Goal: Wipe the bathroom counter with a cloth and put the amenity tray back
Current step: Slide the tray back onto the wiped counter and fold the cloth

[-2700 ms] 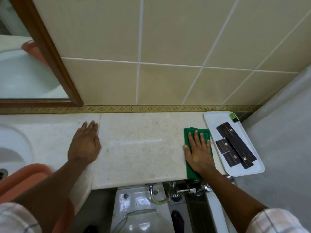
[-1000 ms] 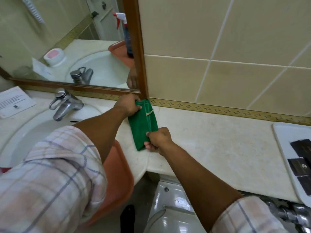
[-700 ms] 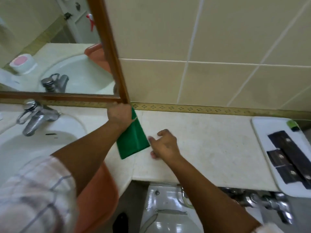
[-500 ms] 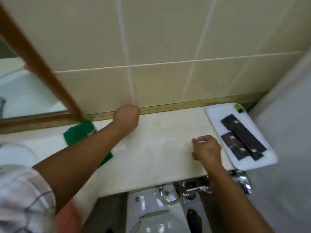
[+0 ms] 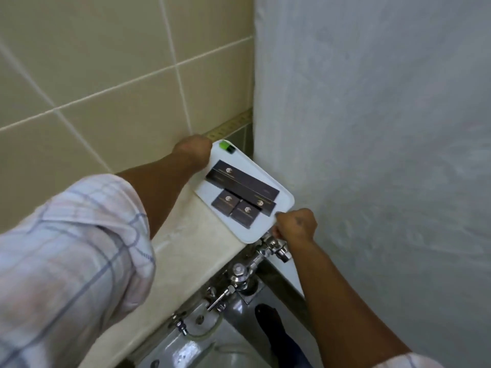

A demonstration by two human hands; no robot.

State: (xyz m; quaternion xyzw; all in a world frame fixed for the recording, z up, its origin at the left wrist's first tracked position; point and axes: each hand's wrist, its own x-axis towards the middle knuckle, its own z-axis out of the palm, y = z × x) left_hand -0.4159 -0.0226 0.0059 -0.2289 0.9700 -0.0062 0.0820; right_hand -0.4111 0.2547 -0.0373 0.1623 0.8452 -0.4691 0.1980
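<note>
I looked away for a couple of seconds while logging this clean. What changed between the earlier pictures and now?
The green cloth passed from right hand to left, was laid down near the mirror, and is now out of view. Both hands then went to the white tray: the left hand grips its far corner, the right hand its near corner. Unchanged: the dark boxes and the green item lie on the tray as before, at the counter's right end.
</note>
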